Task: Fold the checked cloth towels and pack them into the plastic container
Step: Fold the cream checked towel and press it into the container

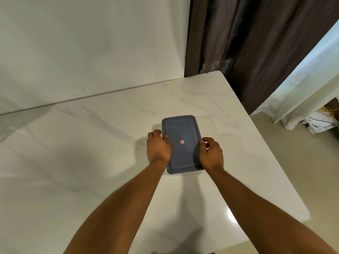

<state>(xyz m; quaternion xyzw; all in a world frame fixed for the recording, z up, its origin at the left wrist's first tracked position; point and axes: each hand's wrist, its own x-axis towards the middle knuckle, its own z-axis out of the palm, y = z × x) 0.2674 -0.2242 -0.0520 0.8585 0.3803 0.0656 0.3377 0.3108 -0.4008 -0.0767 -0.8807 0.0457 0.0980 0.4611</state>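
White marble-look table (pixel 91 153), grey veining, fills most of the view. Its far edge meets a pale wall (pixel 91 43). Its far right corner sits in front of a dark brown curtain (pixel 247 43), and a white drape (pixel 302 92) hangs further right, off the table.

Plastic container (pixel 183 173): it stands flat on the table, nearer the right edge than the left, about midway between the far and near edges. A short end faces you. The grey-blue lid (pixel 183 129) is on and covers the top. Only a thin strip of the white body shows under the lid's near edge, so the contents are hidden.

Your left hand (pixel 157 148) grips the plastic container at its left long side: thumb lying on the lid's rim, fingers curled down over the edge. Your right hand (pixel 211 153) does the same at the right long side: thumb on the rim, fingers bent round the side. The hands sit opposite each other, near the middle of the length.

Small round red-and-white sticker (pixel 182 142): centre of the lid, between your two thumbs.
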